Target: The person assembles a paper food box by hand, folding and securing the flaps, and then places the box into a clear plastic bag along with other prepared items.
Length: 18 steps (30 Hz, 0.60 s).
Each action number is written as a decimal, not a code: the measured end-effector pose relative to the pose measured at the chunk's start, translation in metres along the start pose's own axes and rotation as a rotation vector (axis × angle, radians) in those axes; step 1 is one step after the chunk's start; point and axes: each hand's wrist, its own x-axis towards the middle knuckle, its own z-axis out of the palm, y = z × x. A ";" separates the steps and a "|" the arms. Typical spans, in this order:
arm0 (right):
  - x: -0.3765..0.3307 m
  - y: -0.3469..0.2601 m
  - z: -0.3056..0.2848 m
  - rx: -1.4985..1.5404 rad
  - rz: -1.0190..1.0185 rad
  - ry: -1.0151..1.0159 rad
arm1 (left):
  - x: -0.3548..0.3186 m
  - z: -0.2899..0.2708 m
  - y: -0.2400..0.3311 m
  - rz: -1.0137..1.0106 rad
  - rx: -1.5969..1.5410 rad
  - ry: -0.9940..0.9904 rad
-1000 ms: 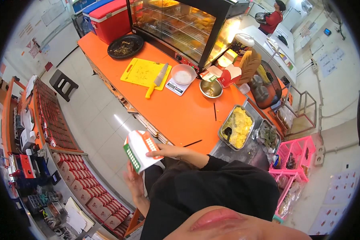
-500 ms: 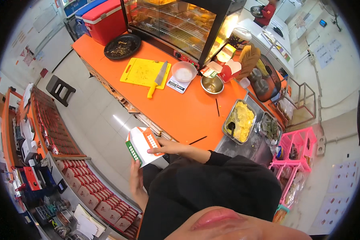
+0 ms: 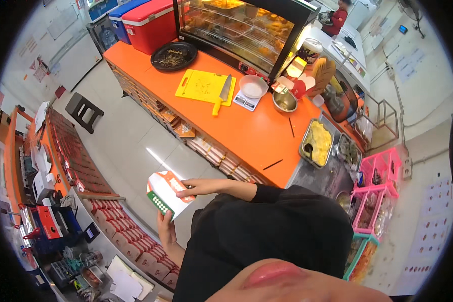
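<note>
Wht box in R fingers, L fingers at btm.

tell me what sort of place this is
Most likely a takeaway food shop's prep area: a lit glass food-warming display cabinet stands on an orange counter, along with a yellow cutting board, and a paper food carton is being held.

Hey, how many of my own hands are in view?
2: your right hand holds the carton by its orange side; your left hand is at its lower end, near the green edge.
</note>
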 end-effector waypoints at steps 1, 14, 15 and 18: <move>0.013 -0.002 0.009 0.048 0.005 -0.021 | -0.005 -0.018 0.002 0.028 -0.017 0.033; 0.124 0.008 0.124 -0.062 0.034 -0.239 | -0.072 -0.116 0.051 0.167 -0.210 0.090; 0.138 0.014 0.134 -0.029 0.042 -0.252 | -0.076 -0.130 0.052 0.178 -0.208 0.103; 0.168 -0.003 0.167 0.041 0.180 -0.361 | -0.101 -0.177 0.044 0.185 0.023 0.257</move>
